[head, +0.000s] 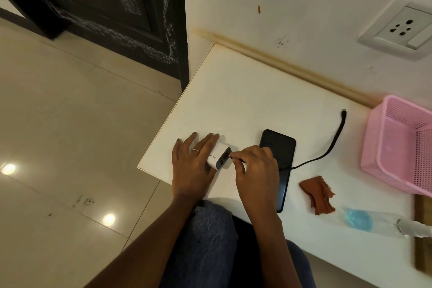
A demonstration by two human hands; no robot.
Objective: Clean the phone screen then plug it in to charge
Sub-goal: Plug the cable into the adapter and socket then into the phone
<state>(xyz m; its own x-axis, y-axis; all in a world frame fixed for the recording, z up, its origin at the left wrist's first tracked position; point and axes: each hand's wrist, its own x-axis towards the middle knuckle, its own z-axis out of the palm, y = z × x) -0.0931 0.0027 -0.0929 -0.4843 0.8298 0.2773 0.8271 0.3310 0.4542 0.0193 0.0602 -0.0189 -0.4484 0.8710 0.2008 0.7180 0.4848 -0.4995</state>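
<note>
A black phone lies screen up on the white table, partly under my right hand. My left hand lies over a white charger adapter with a dark port face, fingers fairly straight, steadying it. My right hand pinches one end of the black cable right at the adapter's ports. The cable's other plug lies free near the wall. A rust-brown cloth sits right of the phone. A clear spray bottle with blue liquid lies on its side at the front right.
A pink perforated basket stands at the table's right end. A white wall socket with a switch is on the wall above it. A dark door and tiled floor lie to the left. My knees sit under the table's front edge.
</note>
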